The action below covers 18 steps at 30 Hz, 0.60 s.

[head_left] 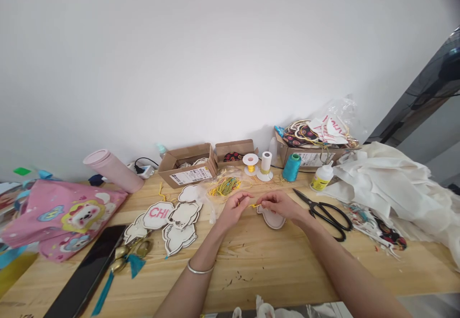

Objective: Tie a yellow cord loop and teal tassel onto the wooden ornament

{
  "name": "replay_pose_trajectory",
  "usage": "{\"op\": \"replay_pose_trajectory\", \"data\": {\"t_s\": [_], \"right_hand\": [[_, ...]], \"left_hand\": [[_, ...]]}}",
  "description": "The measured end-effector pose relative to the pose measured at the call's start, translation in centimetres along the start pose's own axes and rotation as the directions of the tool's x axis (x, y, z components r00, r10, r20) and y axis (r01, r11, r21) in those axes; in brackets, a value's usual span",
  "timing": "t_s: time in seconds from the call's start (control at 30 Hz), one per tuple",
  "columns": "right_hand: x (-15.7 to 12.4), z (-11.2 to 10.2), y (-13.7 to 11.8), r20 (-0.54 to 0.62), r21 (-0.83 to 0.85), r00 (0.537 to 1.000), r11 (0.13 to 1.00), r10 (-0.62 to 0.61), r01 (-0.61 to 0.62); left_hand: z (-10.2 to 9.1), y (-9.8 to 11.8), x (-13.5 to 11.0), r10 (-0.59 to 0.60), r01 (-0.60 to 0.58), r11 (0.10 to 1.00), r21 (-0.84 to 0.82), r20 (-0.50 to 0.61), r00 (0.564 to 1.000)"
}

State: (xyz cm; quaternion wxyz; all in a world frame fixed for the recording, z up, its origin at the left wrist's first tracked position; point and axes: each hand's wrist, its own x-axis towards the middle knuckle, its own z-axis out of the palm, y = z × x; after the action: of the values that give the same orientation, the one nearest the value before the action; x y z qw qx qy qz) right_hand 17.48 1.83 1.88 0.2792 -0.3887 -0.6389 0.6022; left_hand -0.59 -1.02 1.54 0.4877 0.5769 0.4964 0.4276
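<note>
Yellow cord [255, 206] is pinched at both ends, left hand [233, 208] and right hand [281, 205] both closed on it just above the counter [251, 260], probably to keep it taut over that pale wooden cutout [273, 220], scissors [328, 214] parked close by.

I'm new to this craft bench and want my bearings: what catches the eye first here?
At the middle of the wooden table, the left hand and right hand pinch a yellow cord between them, over a pale cutout. Left of them lie cloud-shaped cutouts, one lettered CHI in pink; black scissors lie to their right.
</note>
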Motion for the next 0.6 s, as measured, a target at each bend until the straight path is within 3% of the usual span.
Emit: {"op": "replay_pose_trajectory", "data": {"t_s": [0.13, 0.3, 0.4, 0.47, 0.6], "right_hand": [[0.1, -0.4, 0.1, -0.023, -0.006, 1.000, 1.000, -0.005, 0.005], [0.0, -0.9, 0.6, -0.035, -0.094, 0.999, 0.995, 0.010, -0.014], [-0.5, -0.9, 0.1, 0.102, -0.107, 0.995, 0.994, 0.023, -0.012], [-0.8, -0.8, -0.5, 0.196, -0.028, 0.980, 0.999, 0.035, -0.030], [-1.1, -0.6, -1.3, 0.183, 0.232, 0.982, 0.968, 0.056, -0.098]], "left_hand": [[0.2, 0.2, -0.2, -0.002, -0.015, 0.982, 0.190, 0.086, 0.996], [-0.2, 0.1, -0.2, 0.020, -0.050, 0.965, 0.259, 0.117, 0.993], [-0.4, 0.0, 0.0, 0.089, -0.113, 0.966, 0.232, 0.111, 0.990], [-0.4, -0.1, 0.1, 0.123, -0.135, 0.975, 0.176, 0.075, 0.990], [0.2, -0.2, 0.2, 0.091, -0.092, 0.996, -0.016, -0.041, 0.995]]}}
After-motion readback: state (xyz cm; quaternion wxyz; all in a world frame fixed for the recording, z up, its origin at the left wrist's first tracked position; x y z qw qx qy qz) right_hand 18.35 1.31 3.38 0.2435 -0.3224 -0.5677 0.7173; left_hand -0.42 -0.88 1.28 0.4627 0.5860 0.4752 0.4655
